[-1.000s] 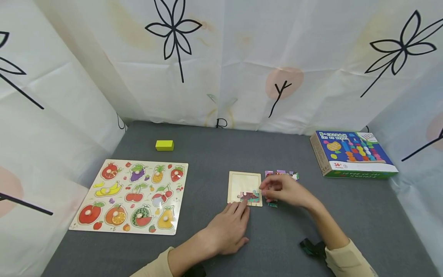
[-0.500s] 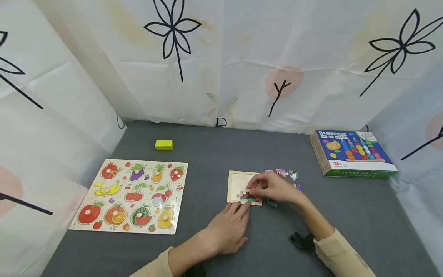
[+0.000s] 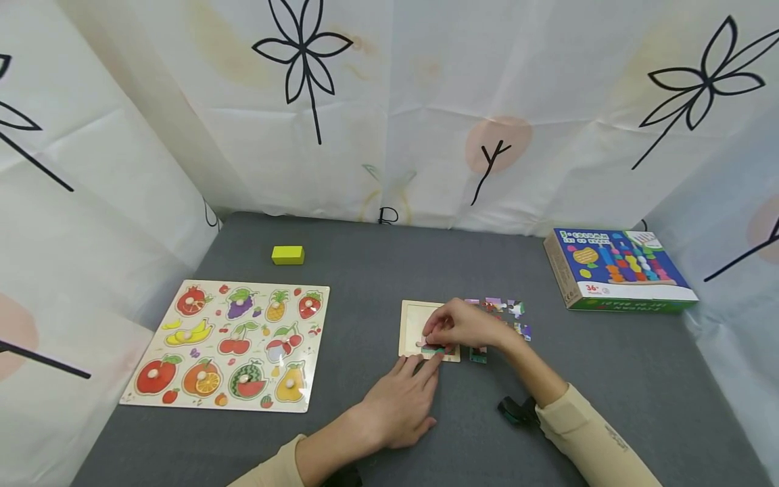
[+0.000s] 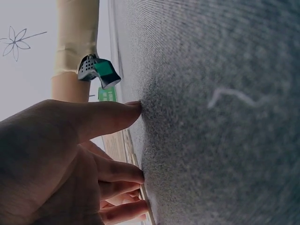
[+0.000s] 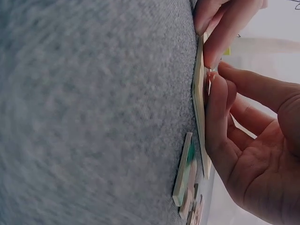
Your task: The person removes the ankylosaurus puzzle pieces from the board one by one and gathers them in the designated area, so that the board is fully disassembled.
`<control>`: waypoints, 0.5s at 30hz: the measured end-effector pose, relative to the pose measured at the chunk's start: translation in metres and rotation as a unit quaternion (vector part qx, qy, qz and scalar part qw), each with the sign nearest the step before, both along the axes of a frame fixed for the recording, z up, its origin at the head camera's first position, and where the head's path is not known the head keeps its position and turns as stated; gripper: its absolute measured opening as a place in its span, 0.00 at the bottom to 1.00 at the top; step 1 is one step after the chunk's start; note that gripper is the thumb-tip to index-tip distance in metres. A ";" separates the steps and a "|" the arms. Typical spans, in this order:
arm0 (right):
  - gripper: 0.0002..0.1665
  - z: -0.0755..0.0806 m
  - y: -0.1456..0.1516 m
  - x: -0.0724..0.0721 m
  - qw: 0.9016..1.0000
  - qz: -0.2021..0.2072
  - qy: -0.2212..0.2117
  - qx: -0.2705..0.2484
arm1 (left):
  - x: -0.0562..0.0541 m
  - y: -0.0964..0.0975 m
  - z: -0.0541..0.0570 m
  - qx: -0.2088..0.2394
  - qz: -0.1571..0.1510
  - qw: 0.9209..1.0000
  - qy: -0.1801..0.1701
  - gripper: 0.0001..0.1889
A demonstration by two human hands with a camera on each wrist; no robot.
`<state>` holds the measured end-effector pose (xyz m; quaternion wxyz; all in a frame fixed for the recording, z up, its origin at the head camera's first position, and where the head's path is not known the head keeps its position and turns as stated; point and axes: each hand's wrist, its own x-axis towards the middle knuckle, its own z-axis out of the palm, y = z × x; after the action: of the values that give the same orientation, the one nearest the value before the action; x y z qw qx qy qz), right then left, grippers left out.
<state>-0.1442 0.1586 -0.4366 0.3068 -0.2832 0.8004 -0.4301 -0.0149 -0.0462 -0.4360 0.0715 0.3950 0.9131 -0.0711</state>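
Observation:
A small square wooden puzzle tray point(image 3: 414, 316) lies on the grey table, with joined jigsaw pieces point(image 3: 433, 349) along its lower part. My left hand point(image 3: 398, 402) rests at the tray's near edge, fingers extended and fingertips on it; the left wrist view shows the thumb point(image 4: 110, 117) apart from the fingers. Over the tray, my right hand point(image 3: 465, 325) pinches a puzzle piece point(image 5: 212, 73) between thumb and index finger. That piece is mostly hidden by the fingertips. Several loose puzzle pieces point(image 3: 514, 309) lie just right of the tray, partly behind the right hand.
A fruit peg-puzzle board point(image 3: 225, 346) covers the left of the table point(image 3: 359, 270). Behind it sits a yellow block point(image 3: 288, 255). A blue game box point(image 3: 621, 267) stands at the back right. White patterned cloth point(image 3: 426, 101) encloses the back and sides.
My right hand has moved left from the loose pieces to above the joined pieces in the tray, its fingertips pinched. The left hand has stayed at the tray's edge.

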 end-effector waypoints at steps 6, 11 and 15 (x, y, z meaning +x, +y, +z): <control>0.09 0.001 -0.002 0.002 1.000 0.001 -0.005 0.004 | 0.000 0.001 0.000 0.002 0.004 1.000 -0.007 0.40; 0.09 0.001 -0.001 0.003 1.000 -0.001 -0.011 0.000 | 0.000 0.001 0.001 0.007 0.007 1.000 -0.010 0.40; 0.08 0.001 0.000 0.003 1.000 -0.001 -0.013 -0.006 | -0.001 0.001 0.001 0.007 0.008 1.000 -0.014 0.40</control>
<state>-0.1408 0.1585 -0.4352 0.3151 -0.2781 0.7942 -0.4389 -0.0154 -0.0452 -0.4349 0.0818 0.3895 0.9155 -0.0587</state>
